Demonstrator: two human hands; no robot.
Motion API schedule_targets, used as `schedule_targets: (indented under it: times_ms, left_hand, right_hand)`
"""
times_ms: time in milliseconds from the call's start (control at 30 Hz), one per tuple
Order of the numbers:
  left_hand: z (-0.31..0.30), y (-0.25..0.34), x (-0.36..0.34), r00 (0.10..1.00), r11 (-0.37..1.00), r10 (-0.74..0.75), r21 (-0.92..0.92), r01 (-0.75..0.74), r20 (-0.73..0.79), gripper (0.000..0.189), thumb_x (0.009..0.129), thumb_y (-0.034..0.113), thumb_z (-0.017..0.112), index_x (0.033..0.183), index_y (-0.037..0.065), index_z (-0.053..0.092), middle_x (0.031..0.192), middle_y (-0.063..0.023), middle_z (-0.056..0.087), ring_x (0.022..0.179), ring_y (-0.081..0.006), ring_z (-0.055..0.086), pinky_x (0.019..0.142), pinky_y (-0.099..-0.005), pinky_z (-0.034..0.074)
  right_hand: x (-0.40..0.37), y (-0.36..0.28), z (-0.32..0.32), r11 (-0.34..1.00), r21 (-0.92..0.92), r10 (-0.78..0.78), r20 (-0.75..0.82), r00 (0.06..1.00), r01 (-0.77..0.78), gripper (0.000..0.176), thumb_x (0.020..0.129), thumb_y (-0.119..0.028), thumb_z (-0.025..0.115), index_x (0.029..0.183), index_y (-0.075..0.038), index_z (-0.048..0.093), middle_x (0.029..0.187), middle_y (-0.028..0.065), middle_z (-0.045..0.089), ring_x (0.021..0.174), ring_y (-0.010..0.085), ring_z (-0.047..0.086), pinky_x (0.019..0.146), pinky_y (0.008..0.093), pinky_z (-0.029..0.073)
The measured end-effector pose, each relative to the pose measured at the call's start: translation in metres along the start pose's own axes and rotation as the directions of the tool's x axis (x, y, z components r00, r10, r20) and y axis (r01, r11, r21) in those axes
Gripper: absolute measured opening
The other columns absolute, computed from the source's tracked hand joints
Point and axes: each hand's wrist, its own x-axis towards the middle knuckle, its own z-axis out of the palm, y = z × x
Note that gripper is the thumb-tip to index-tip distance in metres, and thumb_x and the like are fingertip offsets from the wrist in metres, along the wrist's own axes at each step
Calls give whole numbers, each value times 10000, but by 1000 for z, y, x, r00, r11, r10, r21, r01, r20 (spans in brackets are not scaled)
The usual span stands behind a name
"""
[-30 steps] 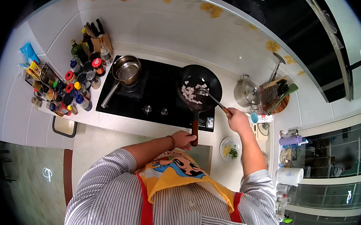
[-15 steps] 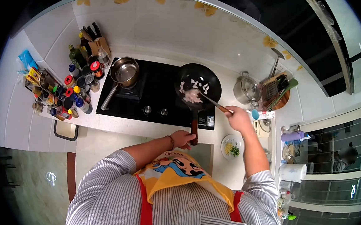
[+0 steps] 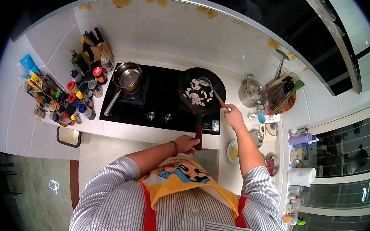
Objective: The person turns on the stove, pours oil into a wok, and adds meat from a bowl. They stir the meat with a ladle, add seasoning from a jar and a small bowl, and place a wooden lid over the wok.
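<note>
Just above the frame's centre, the left hand [image 3: 188,143] is clamped on the handle of the black wok [image 3: 219,84] on the hob [image 3: 159,89], while the right hand [image 3: 233,116] grips the spatula [image 3: 214,94], whose head lies among pale food pieces [image 3: 196,96].

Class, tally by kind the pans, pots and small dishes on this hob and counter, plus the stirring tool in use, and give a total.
Black wok: 1
Steel saucepan: 1
Lidded steel pot: 1
Small dishes: 3
Spatula: 1
Total: 7
</note>
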Motion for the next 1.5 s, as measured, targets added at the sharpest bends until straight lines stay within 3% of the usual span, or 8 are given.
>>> schedule_targets:
  times_ms: [233,300,567,767,867,1033,1200,1500]
  left_hand:
    - [-2,-4,-1,1000,1000,13,-14,-13,4,534,1047,477,542,1324,30,637,1230,-112,704,908,-179,747,802,-280,584]
    - [-2,-2,-3,1000,1000,9,-21,-9,2,530,1047,476,543,1320,32,639,1227,-109,704,908,-177,746,805,-280,583]
    - [-2,-5,4,1000,1000,1,-11,-1,17,526,1047,477,545,1327,41,636,1224,-97,702,918,-168,744,800,-270,580]
    - [0,-3,-1,1000,1000,-11,-7,11,-17,527,1048,474,547,1338,41,628,1227,-96,700,915,-169,743,803,-266,583]
    - [0,-2,-2,1000,1000,-5,7,5,-24,526,1048,470,549,1336,36,628,1232,-104,699,918,-178,745,811,-277,589]
    - [1,-1,-6,999,1000,-4,-17,4,-42,523,1050,459,549,1332,25,627,1219,-116,703,925,-192,748,816,-284,592]
    - [-1,-2,-3,1000,1000,4,-11,-4,-24,519,1052,459,544,1325,26,629,1219,-111,704,913,-190,748,805,-281,591]
    - [0,-5,1,999,1000,-6,-11,6,-33,531,1045,470,553,1337,31,619,1223,-111,703,898,-183,749,789,-281,591]
  right_hand:
    - [-28,-20,-60,998,66,-23,170,985,12,286,914,-262,705,1162,-126,747,1060,217,735,1034,388,696,923,436,549]
    - [-44,-48,-106,962,-249,-83,131,988,114,282,906,-256,703,1152,-129,754,1029,202,742,998,386,701,896,449,555]
    - [-50,-56,-110,895,-416,-110,136,985,158,236,915,-246,676,1095,-112,748,987,194,742,974,398,700,870,478,553]
    - [5,11,-16,993,-112,-50,-60,997,43,294,943,-252,655,1178,-84,707,1007,227,734,983,419,697,880,494,547]
    - [8,12,6,963,236,113,99,989,-134,335,972,-250,655,1232,-43,697,931,200,750,815,313,741,781,407,569]
    - [-19,-16,-44,965,225,72,272,960,-136,346,953,-264,687,1231,-60,712,939,194,753,824,306,741,780,399,569]
    - [-58,-70,-137,932,-339,-69,171,983,124,293,909,-267,687,1171,-156,753,1046,178,746,1010,379,695,896,466,557]
    - [-10,-22,-57,974,-223,-38,41,998,46,310,946,-276,636,1177,-82,710,1069,232,726,1040,412,682,912,486,544]
